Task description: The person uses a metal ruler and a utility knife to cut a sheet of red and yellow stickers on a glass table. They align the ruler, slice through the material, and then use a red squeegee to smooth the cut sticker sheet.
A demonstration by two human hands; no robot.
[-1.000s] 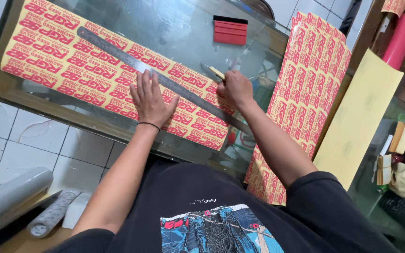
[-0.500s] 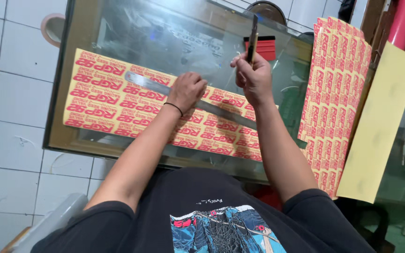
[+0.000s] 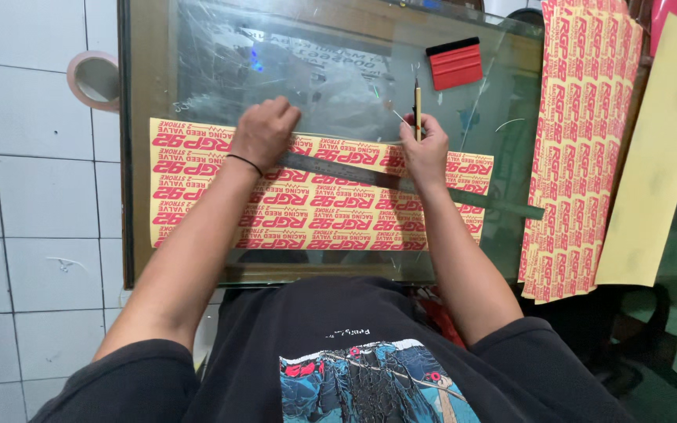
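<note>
A yellow sticker sheet (image 3: 197, 200) with red print lies flat on a glass table (image 3: 331, 70). Across it runs a long steel ruler (image 3: 354, 174), slanting down to the right. My left hand (image 3: 264, 131) is curled on the ruler's left part, fingers bent over its far edge. My right hand (image 3: 426, 150) rests on the sheet over the ruler and holds a slim utility knife (image 3: 417, 108) upright, blade end pointing away from me.
A red squeegee (image 3: 454, 64) lies at the table's far side. More printed sticker sheets (image 3: 581, 133) and a plain yellow sheet (image 3: 656, 157) hang off the right. A tape roll (image 3: 94, 78) sits on the tiled floor at left.
The view has swung so the sheet lies more level. My left hand went from flat on the ruler to curled at its far edge. My right hand lifted the knife, then lowered it to the sheet.
</note>
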